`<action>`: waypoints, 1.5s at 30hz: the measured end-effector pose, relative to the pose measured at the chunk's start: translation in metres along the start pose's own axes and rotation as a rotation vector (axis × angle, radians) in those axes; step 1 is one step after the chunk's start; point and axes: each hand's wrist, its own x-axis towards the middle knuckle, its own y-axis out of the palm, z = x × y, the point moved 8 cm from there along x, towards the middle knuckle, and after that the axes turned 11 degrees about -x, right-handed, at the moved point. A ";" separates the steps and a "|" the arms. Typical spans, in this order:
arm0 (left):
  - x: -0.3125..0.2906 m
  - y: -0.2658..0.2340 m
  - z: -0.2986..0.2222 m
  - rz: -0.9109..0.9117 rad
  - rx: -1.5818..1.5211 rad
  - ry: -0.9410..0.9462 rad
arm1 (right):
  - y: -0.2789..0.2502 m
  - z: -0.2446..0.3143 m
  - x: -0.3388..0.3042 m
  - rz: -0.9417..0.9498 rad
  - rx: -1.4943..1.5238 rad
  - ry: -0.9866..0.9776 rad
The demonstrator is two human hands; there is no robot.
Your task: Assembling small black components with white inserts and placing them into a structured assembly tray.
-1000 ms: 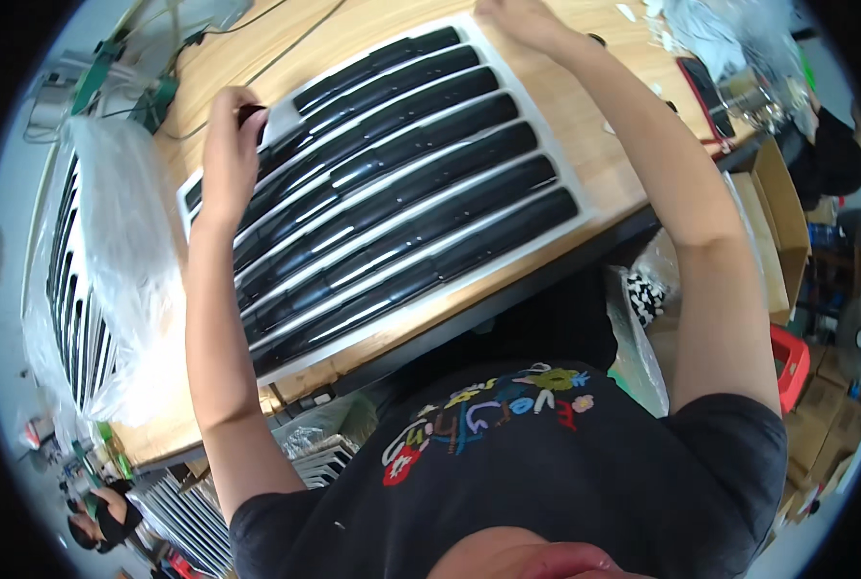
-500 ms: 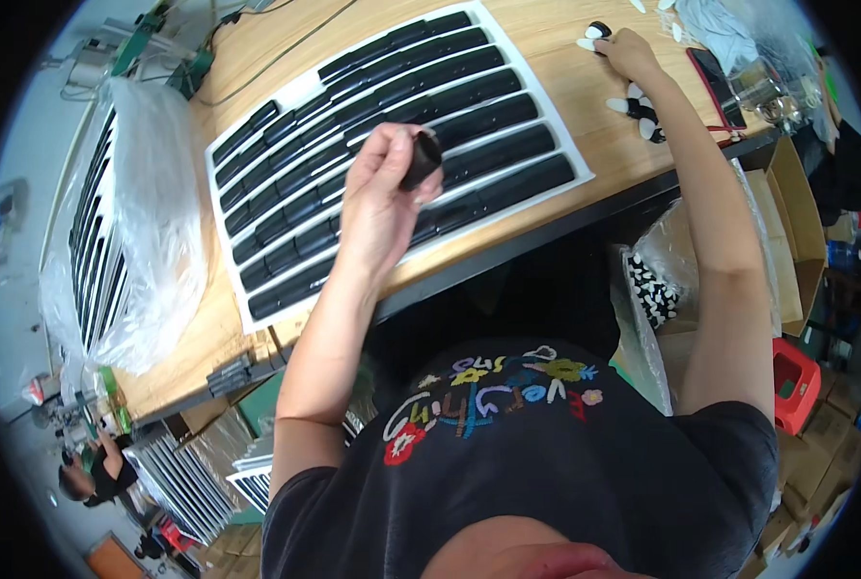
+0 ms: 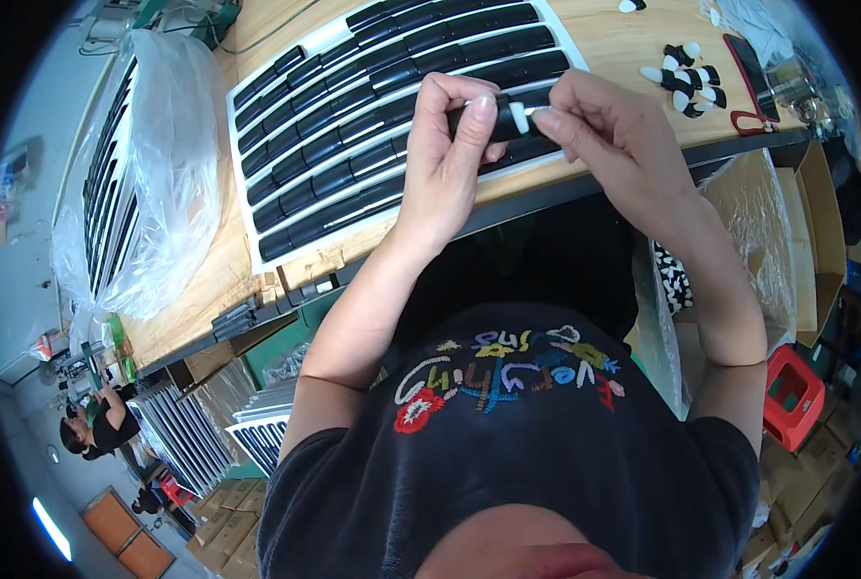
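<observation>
My left hand point(image 3: 447, 154) is closed around a short black tube point(image 3: 505, 122), held over the near part of the white sheet. At the tube's right end sits a small white-tipped piece point(image 3: 520, 118), pinched between the thumb and fingers of my right hand point(image 3: 623, 140). How deep the piece sits in the tube cannot be made out. Beneath both hands lies the white sheet point(image 3: 328, 41), carrying rows of glossy black tubes point(image 3: 353, 125). To the right on the table is a loose cluster of small black-and-white pieces point(image 3: 686, 79).
A dark phone point(image 3: 747, 63) and red-handled scissors point(image 3: 751, 124) lie at the table's right. Clear plastic covers a second stack point(image 3: 150, 174) at left. Below the right edge stands an open carton point(image 3: 821, 241), near a red stool point(image 3: 794, 396). Another person point(image 3: 102, 425) works far left.
My right hand has come from the small pieces to the tube's end, bringing a white-tipped piece. My left hand has shifted right and turned the tube sideways. The head view has shifted.
</observation>
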 end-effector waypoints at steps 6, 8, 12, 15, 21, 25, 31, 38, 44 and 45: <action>-0.016 0.018 -0.018 0.162 0.209 0.031 | 0.011 0.015 -0.010 0.107 0.151 0.009; -0.021 0.019 -0.020 0.189 0.186 0.015 | 0.015 0.018 -0.012 0.166 0.289 0.047; -0.028 0.021 -0.029 0.121 0.172 0.067 | 0.025 0.026 -0.013 0.205 0.411 0.112; -0.028 0.013 -0.032 0.117 0.124 0.086 | 0.033 0.027 -0.005 0.219 0.455 0.074; 0.053 -0.054 -0.027 0.151 0.756 0.061 | 0.042 -0.058 0.076 0.132 0.231 0.088; 0.118 -0.161 -0.093 0.034 1.708 0.480 | -0.035 -0.188 0.181 -0.215 -0.351 0.056; 0.151 -0.242 -0.093 0.236 1.956 -0.013 | -0.027 -0.256 0.242 -0.124 -0.450 0.167; 0.161 -0.235 -0.107 0.249 1.810 0.200 | 0.012 -0.219 0.253 0.049 -0.498 -0.027; 0.114 -0.172 -0.133 0.140 1.247 0.328 | -0.089 -0.236 0.196 -0.298 -0.768 0.383; 0.104 -0.155 -0.125 0.098 1.036 0.184 | -0.109 -0.256 0.179 -0.335 -0.909 0.403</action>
